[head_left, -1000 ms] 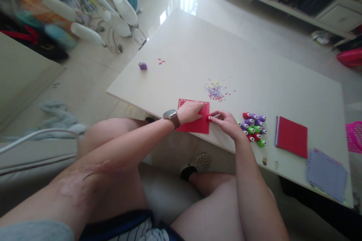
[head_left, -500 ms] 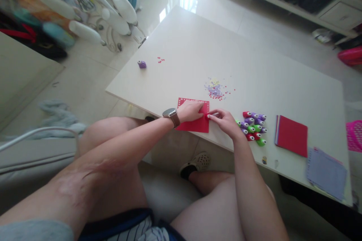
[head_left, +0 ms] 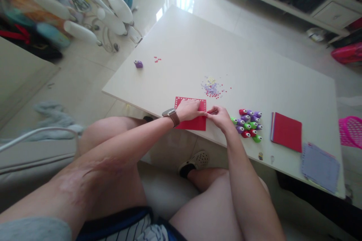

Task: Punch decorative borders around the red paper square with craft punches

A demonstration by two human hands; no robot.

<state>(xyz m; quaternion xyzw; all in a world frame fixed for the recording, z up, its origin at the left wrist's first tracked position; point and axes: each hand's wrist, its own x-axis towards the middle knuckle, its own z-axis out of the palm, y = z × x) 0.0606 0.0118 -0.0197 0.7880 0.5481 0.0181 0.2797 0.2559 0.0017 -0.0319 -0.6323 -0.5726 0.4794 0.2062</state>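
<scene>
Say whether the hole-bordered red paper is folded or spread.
Apparently spread: the red paper lies flat under the left hand, no fold visible.

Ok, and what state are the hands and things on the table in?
Red sheet: flat, holes along top edge, partly covered
Left hand: laid on the red sheet
Right hand: curled at the sheet's right edge, grip unclear
Paper bits: loose, scattered
Grouped punches: bunched together
Purple punch: set apart
Red-topped stack: piled
Lilac sheets: overlapping, uneven

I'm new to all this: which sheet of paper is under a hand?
The red sheet with holes along its far edge, under the left hand; the red-topped stack and lavender sheets lie farther right, untouched.
</scene>
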